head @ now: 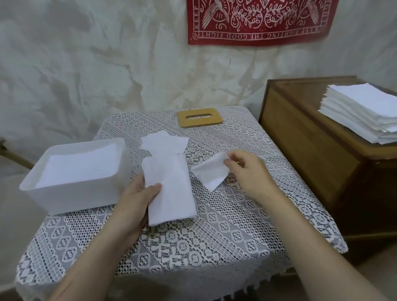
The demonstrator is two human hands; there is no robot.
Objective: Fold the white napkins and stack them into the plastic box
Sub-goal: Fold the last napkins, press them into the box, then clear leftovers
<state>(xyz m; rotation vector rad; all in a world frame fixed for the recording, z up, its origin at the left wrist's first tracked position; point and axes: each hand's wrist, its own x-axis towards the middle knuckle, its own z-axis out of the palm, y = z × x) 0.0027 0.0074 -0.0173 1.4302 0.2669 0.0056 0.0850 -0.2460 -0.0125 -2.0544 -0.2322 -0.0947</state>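
A creased pale cloth covers the wall, with a red printed cloth point(255, 13) hung high. Below it stands a bench point(218, 239) under white lace. The plastic box point(66, 195) sits at the left side of the bench and already has white napkins lying flat inside. Just beside it, the left hand point(138, 195) holds a long folded napkin point(169, 192); its grip is closed on the napkin's left edge, thumb on top. The right hand point(247, 169) has its grip pinched on the upper corner of a smaller napkin point(210, 174). More loose napkins point(163, 142) lie behind, and a tall stack point(367, 115) waits on the wooden cabinet point(305, 146) at the right. The step seems to be folding. To do it well, I would bring the edges exactly together, press the crease flat against the bench, and only then lay the piece squarely in the box.
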